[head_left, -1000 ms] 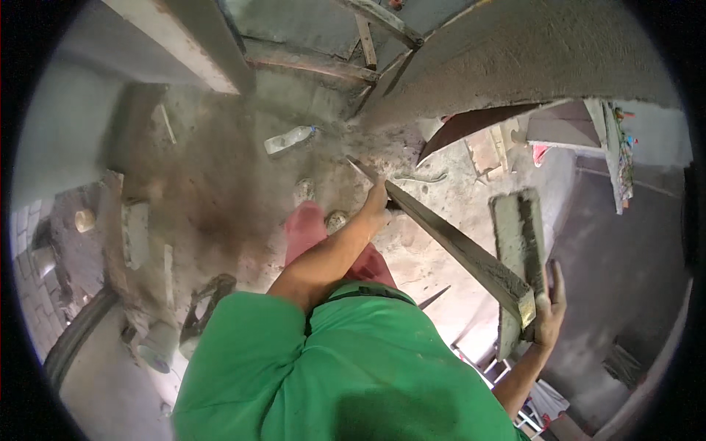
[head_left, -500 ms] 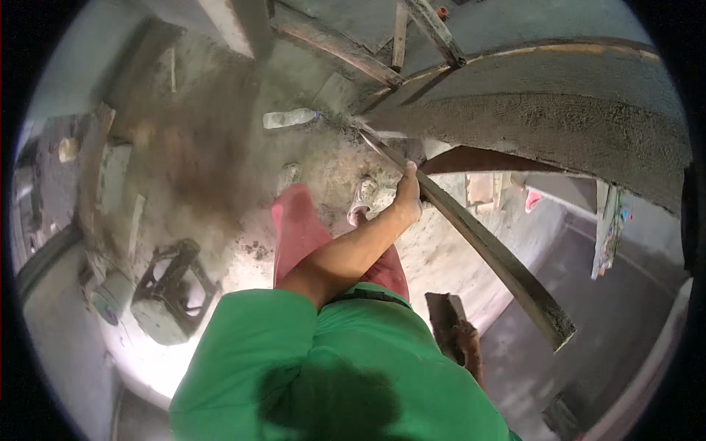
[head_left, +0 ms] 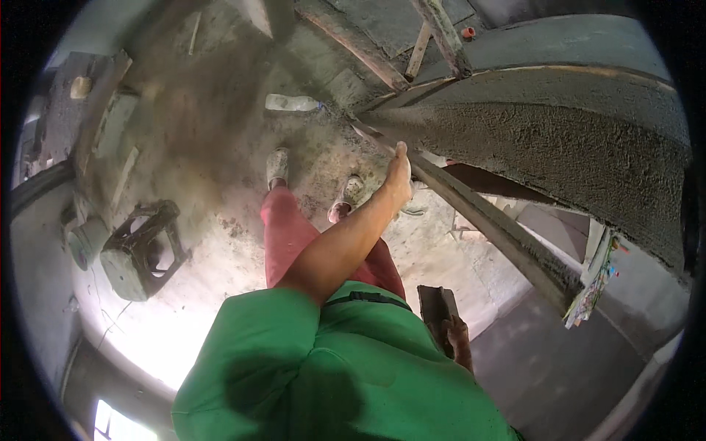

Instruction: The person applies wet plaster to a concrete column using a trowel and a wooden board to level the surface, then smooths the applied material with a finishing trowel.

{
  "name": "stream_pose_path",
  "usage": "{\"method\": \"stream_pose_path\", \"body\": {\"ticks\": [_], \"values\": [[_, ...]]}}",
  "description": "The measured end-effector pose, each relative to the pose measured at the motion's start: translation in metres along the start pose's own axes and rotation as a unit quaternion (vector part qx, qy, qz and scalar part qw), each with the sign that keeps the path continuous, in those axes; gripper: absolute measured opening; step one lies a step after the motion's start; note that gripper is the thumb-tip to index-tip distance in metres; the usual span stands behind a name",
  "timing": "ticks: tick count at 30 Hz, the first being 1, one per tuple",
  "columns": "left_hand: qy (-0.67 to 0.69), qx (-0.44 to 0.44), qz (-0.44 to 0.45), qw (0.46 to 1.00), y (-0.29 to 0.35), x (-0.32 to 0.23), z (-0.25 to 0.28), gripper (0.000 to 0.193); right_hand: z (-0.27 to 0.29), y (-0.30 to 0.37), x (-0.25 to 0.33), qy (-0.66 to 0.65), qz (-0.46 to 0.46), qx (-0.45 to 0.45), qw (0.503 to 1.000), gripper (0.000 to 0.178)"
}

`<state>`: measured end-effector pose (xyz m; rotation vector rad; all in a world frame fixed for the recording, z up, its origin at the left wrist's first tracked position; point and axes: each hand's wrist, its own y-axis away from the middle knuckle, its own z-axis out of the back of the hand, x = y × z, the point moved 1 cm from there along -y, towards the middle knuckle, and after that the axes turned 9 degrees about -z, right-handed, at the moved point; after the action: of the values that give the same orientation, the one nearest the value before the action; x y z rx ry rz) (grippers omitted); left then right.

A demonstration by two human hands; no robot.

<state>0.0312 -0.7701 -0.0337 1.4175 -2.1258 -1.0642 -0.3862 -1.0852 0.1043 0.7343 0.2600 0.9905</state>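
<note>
Left hand (head_left: 398, 173) stretched out and up, fingers wrapped round the upper end of a long straightedge board (head_left: 500, 235), close under the freshly rendered curved soffit (head_left: 559, 140). Board slanting down to the right, caked with grey mortar along its length, lower end near a hanging bundle of coloured rags (head_left: 592, 283). Right hand (head_left: 456, 338) low beside the hip, closed on the handle of a dark plastering float (head_left: 437, 305), blade pointing up and forward. Probably stiff and fairly heavy, that board, with wet grit making it slippery; best gripped near the end with the whole palm, as now, or closer to the middle for balance. Float likely light and rigid, easy in one hand by its handle. Render still rough and damp-looking, so likely soft and easy to mar on contact.

Below, dusty concrete floor (head_left: 220, 242) with two mortar-stained shoes (head_left: 277, 165), a clear plastic bottle (head_left: 290, 103) near the far edge, and a grey stool (head_left: 140, 246) toward the left side. Timber props (head_left: 353, 44) crossing overhead.
</note>
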Motion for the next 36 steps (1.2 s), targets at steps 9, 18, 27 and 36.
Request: {"method": "stream_pose_path", "body": {"ticks": [9,18,27,36], "values": [[-0.003,-0.022,0.013,1.0,0.002,-0.035,-0.039,0.065,0.028,-0.026,0.035,0.036,-0.103,0.062,0.992,0.032],[0.009,-0.009,0.02,1.0,-0.008,-0.036,-0.047,0.064,0.033,-0.026,0.056,-0.08,-0.13,0.107,0.982,0.027],[0.011,-0.002,0.002,1.0,-0.008,-0.029,-0.056,0.068,0.02,-0.038,-0.004,-0.084,-0.115,0.063,0.988,0.034],[0.014,0.01,-0.02,1.0,-0.021,-0.036,-0.048,0.068,0.023,-0.047,0.023,-0.083,-0.118,0.122,0.982,0.035]]}}
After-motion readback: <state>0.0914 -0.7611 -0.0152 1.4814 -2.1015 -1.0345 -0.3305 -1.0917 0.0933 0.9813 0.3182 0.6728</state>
